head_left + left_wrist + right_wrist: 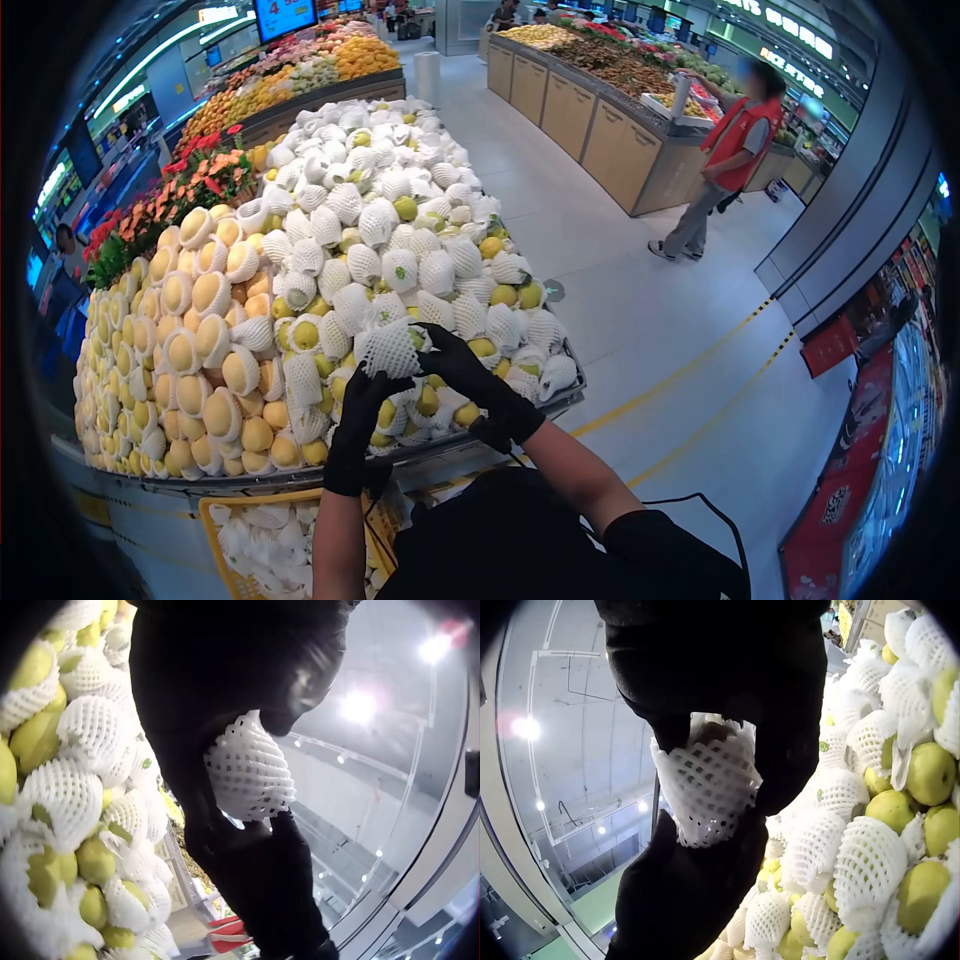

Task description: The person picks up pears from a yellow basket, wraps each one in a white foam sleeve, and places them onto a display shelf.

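Note:
Both black-gloved hands hold one fruit in a white foam net (390, 350) over the front of the pile. My left hand (372, 402) grips it from the near left side. From the right, my right hand (452, 362) holds its other side with fingers bent round the netting. In the left wrist view the foam net (251, 776) sits between the two gloves and covers most of the fruit. The right wrist view shows the net's open end, with a brownish patch of fruit (714, 733) inside. Beneath lie yellow-green pears (427, 402), many in similar nets.
Yellow fruits in foam cups (210, 293) fill the stand's left side. A yellow crate (215, 535) with white foam nets stands below its front edge. Red and orange flowers (190, 190) line the back left. Across the aisle, a person in a red vest (745, 145) stands by another counter.

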The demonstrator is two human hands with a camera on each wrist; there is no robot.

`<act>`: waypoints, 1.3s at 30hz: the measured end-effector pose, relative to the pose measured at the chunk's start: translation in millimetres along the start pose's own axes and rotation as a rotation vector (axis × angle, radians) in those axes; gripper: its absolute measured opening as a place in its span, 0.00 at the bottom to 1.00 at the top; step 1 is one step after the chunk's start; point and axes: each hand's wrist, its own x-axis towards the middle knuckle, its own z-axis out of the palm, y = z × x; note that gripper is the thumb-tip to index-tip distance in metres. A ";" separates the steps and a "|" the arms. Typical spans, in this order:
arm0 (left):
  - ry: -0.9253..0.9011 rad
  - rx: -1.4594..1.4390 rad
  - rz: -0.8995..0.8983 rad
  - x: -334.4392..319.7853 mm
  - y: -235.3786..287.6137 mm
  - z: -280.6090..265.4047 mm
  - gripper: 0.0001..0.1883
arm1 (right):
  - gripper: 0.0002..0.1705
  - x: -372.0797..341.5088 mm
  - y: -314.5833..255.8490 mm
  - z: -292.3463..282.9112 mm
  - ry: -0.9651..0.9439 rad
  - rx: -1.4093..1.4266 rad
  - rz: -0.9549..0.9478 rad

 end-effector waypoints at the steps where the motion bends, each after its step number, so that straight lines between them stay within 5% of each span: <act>1: 0.031 0.169 0.036 4.1 -8.1 -11.1 0.19 | 0.32 -0.1 0.8 -2.6 -0.007 -0.001 0.041; 5: 0.114 0.399 0.254 10.3 -11.7 -19.5 0.25 | 0.34 -7.3 -12.2 3.2 0.030 -0.221 -0.042; 11: -0.010 0.234 0.231 10.2 -11.2 -19.7 0.31 | 0.37 -7.1 -21.0 7.8 0.025 -0.296 0.149; 17: -0.031 0.234 0.149 11.7 -22.5 -27.1 0.35 | 0.34 1.1 10.1 0.8 -0.002 -0.607 -0.232; 20: -0.035 0.106 0.119 8.6 -22.1 -22.5 0.33 | 0.29 1.3 3.7 7.8 -0.010 -0.525 -0.128; 23: -0.016 -0.173 0.071 2.4 -16.5 -10.2 0.34 | 0.26 6.8 -5.0 14.2 0.026 -0.316 0.246; 28: 0.026 -0.372 -0.069 8.5 -36.7 -41.8 0.29 | 0.28 -0.5 -3.7 19.5 0.077 -0.625 -0.086; 31: 0.038 0.171 0.034 1.8 -26.8 -29.9 0.28 | 0.29 -2.9 -14.1 24.8 0.077 -0.681 -0.053; 36: 0.044 0.080 0.013 -1.3 -16.3 -17.4 0.30 | 0.13 -0.6 -15.7 21.4 0.160 -0.597 -0.068; 39: 0.048 0.481 0.098 -8.6 2.1 4.8 0.32 | 0.14 -1.4 -16.4 16.3 0.142 -0.293 0.031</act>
